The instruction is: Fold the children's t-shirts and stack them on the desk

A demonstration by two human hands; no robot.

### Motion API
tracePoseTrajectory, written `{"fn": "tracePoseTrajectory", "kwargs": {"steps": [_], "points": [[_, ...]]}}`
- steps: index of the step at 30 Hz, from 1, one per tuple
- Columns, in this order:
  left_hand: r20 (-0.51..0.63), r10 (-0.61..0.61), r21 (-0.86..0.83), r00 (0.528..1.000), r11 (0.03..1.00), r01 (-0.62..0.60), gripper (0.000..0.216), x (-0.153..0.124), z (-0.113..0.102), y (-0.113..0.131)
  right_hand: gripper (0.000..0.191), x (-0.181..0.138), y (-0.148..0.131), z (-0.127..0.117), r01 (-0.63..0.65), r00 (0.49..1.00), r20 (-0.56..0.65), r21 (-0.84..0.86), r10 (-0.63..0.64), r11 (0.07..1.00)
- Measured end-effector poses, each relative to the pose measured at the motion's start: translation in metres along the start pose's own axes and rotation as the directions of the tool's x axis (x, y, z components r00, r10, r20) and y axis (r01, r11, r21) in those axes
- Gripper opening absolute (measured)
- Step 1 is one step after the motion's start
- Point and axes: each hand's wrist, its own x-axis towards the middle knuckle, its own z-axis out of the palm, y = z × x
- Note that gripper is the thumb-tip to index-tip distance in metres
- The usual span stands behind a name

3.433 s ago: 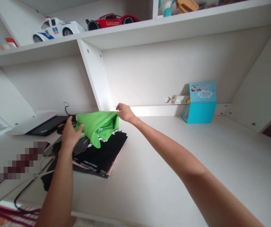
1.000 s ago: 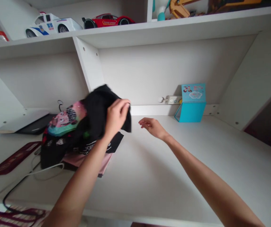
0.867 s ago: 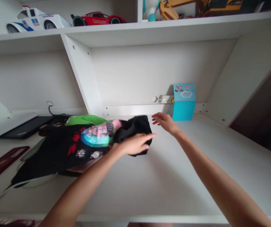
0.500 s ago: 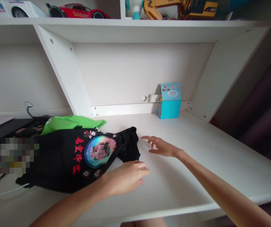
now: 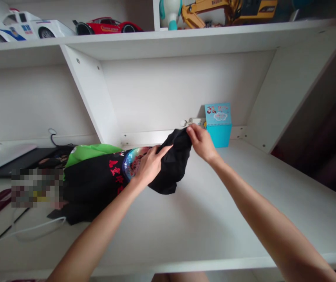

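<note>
Head: hands [image 5: 175,156] gripping black shirt [image 5: 172,168]

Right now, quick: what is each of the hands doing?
Left hand: fingers spread, resting on the black T-shirt; whether it grips cannot be told.
Right hand: closed, pinching a raised end of the black T-shirt.

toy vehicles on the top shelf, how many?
3. White police car at the left end, red sports car beside it, yellow excavator in the next bay to the right, past the divider. Frame edges cut the shelf off, so more may be hidden.
</note>
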Motion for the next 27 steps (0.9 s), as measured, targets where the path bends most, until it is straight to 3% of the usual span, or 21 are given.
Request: {"fn": "tracePoseTrajectory", "kwargs": {"steps": [3,5,8,11,14,17,19,21,24,27], "points": [[-0.275,-0.006,-0.316,0.961,0.945,-0.085,0.056,0.038,-0.023,0.022,0.028,0.028,-0.01,-0.038,0.014,0.972,-0.235,-0.021,-0.019,1.0],[-0.307,-0.091,-0.569,0.948,0.815,-0.106,0.045,0.059,-0.03,0.04,0.028,0.043,-0.017,-0.062,0.025,0.95,-0.312,0.003,-0.023,1.0],[-0.068,-0.129,-0.854,0.989,0.52,0.009,0.029,0.079,-0.018,0.053,0.027,0.058,-0.025,-0.085,0.022,0.952,-0.306,-0.013,-0.025,1.0],[0.233,-0.19,-0.925,0.954,0.26,0.277,0.025,0.078,0.017,0.038,0.024,0.054,-0.018,-0.082,-0.028,0.989,-0.147,-0.13,0.008,0.991],[0.528,-0.237,-0.827,0.816,0.077,0.557,0.019,0.061,0.055,0.009,0.021,0.031,0.008,-0.059,-0.067,0.988,0.113,-0.319,0.108,0.945],[0.729,-0.262,-0.659,0.632,-0.016,0.752,0.034,0.04,0.082,-0.012,0.02,0.0,0.041,-0.035,-0.073,0.887,0.381,-0.442,0.261,0.894],[0.762,-0.309,-0.592,0.57,0.026,0.806,0.047,0.029,0.092,-0.017,0.024,-0.018,0.058,-0.031,-0.072,0.809,0.495,-0.45,0.316,0.89],[0.73,-0.329,-0.568,0.6,0.196,0.799,0.051,0.022,0.097,-0.017,0.033,-0.03,0.072,-0.039,-0.079,0.743,0.569,-0.449,0.352,0.89],[0.552,-0.366,-0.53,0.749,0.539,0.655,0.046,0.017,0.094,-0.01,0.049,-0.043,0.084,-0.065,-0.093,0.646,0.637,-0.481,0.421,0.872],[0.257,-0.366,-0.439,0.894,0.78,0.446,0.044,0.014,0.082,0.003,0.05,-0.061,0.089,-0.089,-0.108,0.543,0.674,-0.535,0.501,0.838]]}}
